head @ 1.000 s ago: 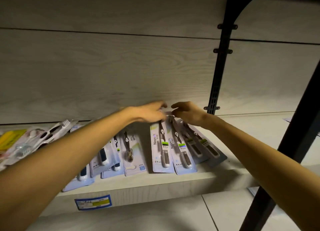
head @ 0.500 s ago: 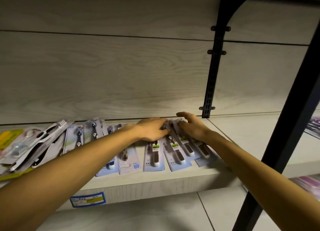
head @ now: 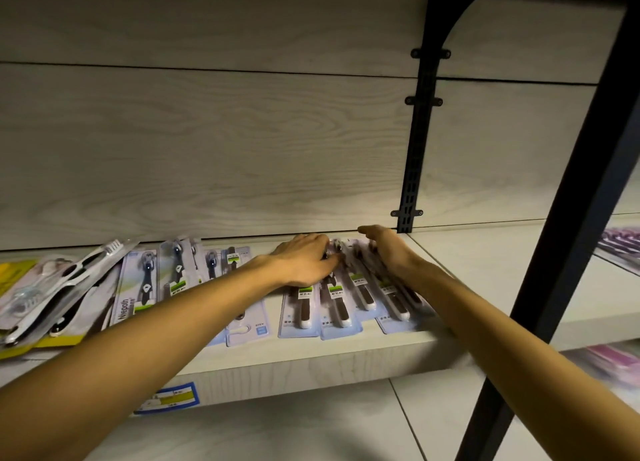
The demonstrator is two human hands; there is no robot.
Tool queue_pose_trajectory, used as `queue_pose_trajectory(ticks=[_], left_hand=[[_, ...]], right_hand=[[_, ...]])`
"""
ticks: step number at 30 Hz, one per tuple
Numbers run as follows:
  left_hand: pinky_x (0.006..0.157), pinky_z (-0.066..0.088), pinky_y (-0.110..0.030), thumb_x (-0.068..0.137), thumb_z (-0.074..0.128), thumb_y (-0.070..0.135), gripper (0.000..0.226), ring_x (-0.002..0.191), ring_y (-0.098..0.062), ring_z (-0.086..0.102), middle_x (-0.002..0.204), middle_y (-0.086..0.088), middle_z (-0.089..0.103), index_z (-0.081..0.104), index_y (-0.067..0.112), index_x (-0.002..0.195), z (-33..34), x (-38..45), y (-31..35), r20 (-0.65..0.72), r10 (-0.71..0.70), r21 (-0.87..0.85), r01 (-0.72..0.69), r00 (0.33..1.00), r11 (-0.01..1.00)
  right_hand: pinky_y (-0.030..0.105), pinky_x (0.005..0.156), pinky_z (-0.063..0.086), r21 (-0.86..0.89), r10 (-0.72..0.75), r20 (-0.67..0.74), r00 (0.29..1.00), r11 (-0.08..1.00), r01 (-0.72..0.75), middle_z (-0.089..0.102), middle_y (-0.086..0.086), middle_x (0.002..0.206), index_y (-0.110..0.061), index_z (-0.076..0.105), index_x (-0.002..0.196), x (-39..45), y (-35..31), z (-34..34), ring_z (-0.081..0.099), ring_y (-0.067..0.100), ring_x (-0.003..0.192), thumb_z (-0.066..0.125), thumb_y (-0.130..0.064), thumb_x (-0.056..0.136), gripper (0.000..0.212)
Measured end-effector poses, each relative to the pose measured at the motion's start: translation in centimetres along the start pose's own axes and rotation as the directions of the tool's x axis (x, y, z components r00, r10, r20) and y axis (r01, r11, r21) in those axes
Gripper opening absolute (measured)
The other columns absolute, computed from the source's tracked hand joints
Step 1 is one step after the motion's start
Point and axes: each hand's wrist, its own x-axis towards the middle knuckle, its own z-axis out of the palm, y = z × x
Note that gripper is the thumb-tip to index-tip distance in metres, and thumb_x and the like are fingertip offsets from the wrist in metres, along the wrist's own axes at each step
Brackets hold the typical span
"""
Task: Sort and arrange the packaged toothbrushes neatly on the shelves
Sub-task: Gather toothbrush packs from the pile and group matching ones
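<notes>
- Presently squaring up a fan of packs: left hand [head: 304, 263] laid palm-down, fingers slightly bent, pressing the tops of the brown-handled toothbrush packs [head: 341, 298]; grip here flat and wide rather than pinching.
- Right hand [head: 388, 252] set edge-on just right of the left, fingers straight and together, nudging the same fan from its far side; nothing held.
- Directly under and toward the wrists: overlapping packs, skewed, bottoms at the shelf [head: 398, 349] front edge.
- Further left of the left hand: Niepoth packs [head: 145, 287] leaning across each other, then a loose white-and-black toothbrush pack [head: 69, 280] on yellow cards, unsorted.
- Right of the right hand: bare shelf, black upright [head: 415, 142] at the back.
- Next, probably: close both palms inward to align edges, then move leftward to the untidy heap.
</notes>
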Motion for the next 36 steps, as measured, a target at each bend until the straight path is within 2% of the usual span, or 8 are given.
queue_pose_trajectory(ticks=[3,5,10,16,21,26,32,36], left_hand=[[0.077,0.04,-0.041,0.092,0.024,0.076,0.069,0.107,-0.027,0.05,0.127,-0.007,0.056,0.045,0.021,0.129,-0.2,0.3,0.5,-0.017,-0.009,-0.001,0.009,1.0,1.0],[0.086,0.045,-0.045,0.089,0.02,0.08,0.076,0.117,-0.029,0.05,0.134,-0.005,0.054,0.045,0.024,0.133,-0.3,0.6,1.1,-0.011,0.009,0.005,-0.009,1.0,1.0],[0.087,0.049,-0.051,0.082,0.026,0.082,0.073,0.109,-0.025,0.053,0.128,0.002,0.058,0.046,0.031,0.129,0.2,1.6,2.8,0.001,-0.023,-0.109,0.023,1.0,0.994],[0.085,0.053,-0.047,0.081,0.036,0.075,0.068,0.098,-0.023,0.06,0.115,0.004,0.062,0.048,0.027,0.128,0.8,2.0,4.1,-0.043,-0.093,-0.223,0.081,0.995,0.972],[0.082,0.055,-0.039,0.084,0.05,0.057,0.035,0.086,-0.015,0.065,0.093,0.009,0.07,0.064,0.029,0.098,0.5,1.9,5.3,-0.092,-0.141,-0.419,0.09,0.986,0.903],[0.109,0.042,-0.039,0.097,0.05,0.053,0.051,0.129,-0.019,0.054,0.144,0.003,0.056,0.05,0.029,0.142,-2.5,0.7,2.2,-0.058,-0.039,-0.339,0.017,0.998,0.941],[0.097,0.05,-0.033,0.094,0.061,0.045,0.04,0.111,-0.026,0.064,0.123,-0.006,0.068,0.068,0.016,0.12,-7.6,-2.2,-5.2,0.002,-0.183,-0.081,0.183,0.983,0.98],[0.098,0.05,-0.036,0.095,0.065,0.036,0.036,0.107,-0.024,0.065,0.117,-0.008,0.071,0.071,0.008,0.117,-8.7,-4.8,-8.2,0.058,-0.192,-0.124,0.198,0.98,0.972]], right_hand=[[0.033,0.098,0.033,0.375,0.094,0.02,0.995,0.922,-0.095,0.05,0.013,0.145,-0.009,0.058,0.134,0.2,-0.3,-1.3,0.044,0.024,0.135,0.028,-0.03,0.101,0.049],[0.034,0.099,0.038,0.44,0.126,0.017,0.992,0.89,-0.121,0.054,0.016,0.14,-0.006,0.061,0.129,0.1,-0.2,-2.1,0.049,0.028,0.13,0.028,-0.031,0.102,0.049],[0.044,0.114,0.034,0.172,0.057,-0.017,0.998,0.984,-0.053,0.057,0.011,0.139,-0.009,0.063,0.127,-0.3,0.5,-2.0,0.052,0.026,0.127,0.024,-0.049,0.104,0.061],[0.04,0.107,0.037,-0.06,-0.064,-0.09,0.994,0.996,0.059,0.058,0.009,0.14,-0.015,0.064,0.13,-0.8,0.9,-2.0,0.054,0.02,0.116,0.02,-0.066,0.099,0.075],[0.038,0.093,0.042,-0.123,-0.095,-0.139,0.986,0.989,0.078,0.066,0.007,0.124,-0.017,0.069,0.123,-0.9,0.9,-2.0,0.058,0.019,0.101,0.019,-0.069,0.098,0.077],[0.037,0.1,0.045,-0.121,-0.223,-0.192,0.956,0.972,0.203,0.068,0.002,0.122,-0.012,0.071,0.119,-0.9,0.1,-1.8,0.06,0.017,0.114,0.032,-0.056,0.102,0.061],[0.037,0.099,0.05,-0.271,-0.428,0.091,0.899,0.858,0.436,0.07,0.002,0.12,-0.015,0.07,0.12,-1.6,-3.0,1.6,0.064,0.018,0.11,0.054,-0.032,0.1,0.032],[0.04,0.098,0.05,-0.402,-0.399,0.293,0.869,0.773,0.49,0.07,-0.004,0.12,-0.022,0.071,0.116,-2.3,-4.3,4.8,0.062,0.016,0.107,0.059,-0.039,0.096,0.029]])
